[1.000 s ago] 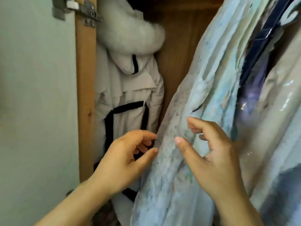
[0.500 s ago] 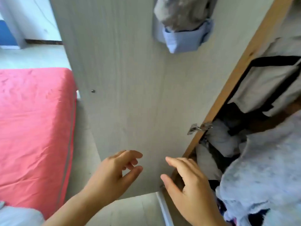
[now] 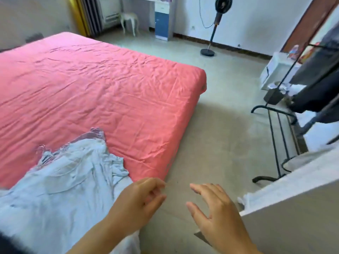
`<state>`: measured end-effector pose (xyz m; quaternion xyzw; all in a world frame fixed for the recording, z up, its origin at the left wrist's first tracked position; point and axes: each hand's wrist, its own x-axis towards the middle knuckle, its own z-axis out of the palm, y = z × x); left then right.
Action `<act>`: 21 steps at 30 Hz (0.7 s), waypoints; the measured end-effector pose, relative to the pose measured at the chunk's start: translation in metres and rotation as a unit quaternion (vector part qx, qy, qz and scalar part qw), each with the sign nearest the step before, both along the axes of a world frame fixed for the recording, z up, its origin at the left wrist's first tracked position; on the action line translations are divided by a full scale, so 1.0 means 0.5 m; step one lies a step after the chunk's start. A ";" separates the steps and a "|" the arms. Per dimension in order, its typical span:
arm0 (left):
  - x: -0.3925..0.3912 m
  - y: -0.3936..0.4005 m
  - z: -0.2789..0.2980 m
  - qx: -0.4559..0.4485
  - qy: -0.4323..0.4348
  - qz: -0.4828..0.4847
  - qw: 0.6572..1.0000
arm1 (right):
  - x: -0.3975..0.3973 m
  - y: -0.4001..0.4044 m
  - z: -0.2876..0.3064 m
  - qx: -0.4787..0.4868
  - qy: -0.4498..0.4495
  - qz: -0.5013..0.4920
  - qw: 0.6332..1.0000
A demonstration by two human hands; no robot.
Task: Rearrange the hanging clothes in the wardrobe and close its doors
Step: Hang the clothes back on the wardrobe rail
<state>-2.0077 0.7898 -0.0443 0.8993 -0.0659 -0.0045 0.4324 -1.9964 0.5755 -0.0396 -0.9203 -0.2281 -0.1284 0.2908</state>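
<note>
A pale blue garment (image 3: 64,184) on a clear hanger lies on the near corner of the pink bed (image 3: 102,85). My left hand (image 3: 135,202) hovers by the garment's right edge, fingers loosely curled, holding nothing. Just to its right, my right hand (image 3: 214,213) hangs over the floor with straight, spread fingers, empty. The open wardrobe door (image 3: 293,208), a light grey panel, stands at the lower right beside my right hand. The wardrobe's inside is out of view.
A black metal clothes rack (image 3: 277,136) with a dark garment (image 3: 319,83) stands at the right. A standing fan (image 3: 212,28) is by the far wall, with a white chair (image 3: 130,21) and a blue cabinet (image 3: 161,22) at the back. Bare floor lies between bed and rack.
My view has swung left, from the wardrobe's hanging clothes past the door to the bed. Both hands left the pale blue hanging garment and stay empty in front of me.
</note>
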 end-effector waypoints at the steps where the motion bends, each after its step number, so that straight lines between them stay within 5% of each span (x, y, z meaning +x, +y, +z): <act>1: 0.007 0.023 -0.004 -0.001 0.005 0.015 1.000 | 0.020 0.025 -0.006 0.002 0.004 0.014 1.000; 11: 0.044 0.262 -0.037 -0.009 0.068 0.254 0.965 | 0.214 0.341 -0.047 -0.005 0.130 0.215 0.968; 21: 0.102 0.431 -0.099 -0.007 0.148 0.440 0.886 | 0.401 0.624 -0.134 -0.055 0.224 0.384 0.894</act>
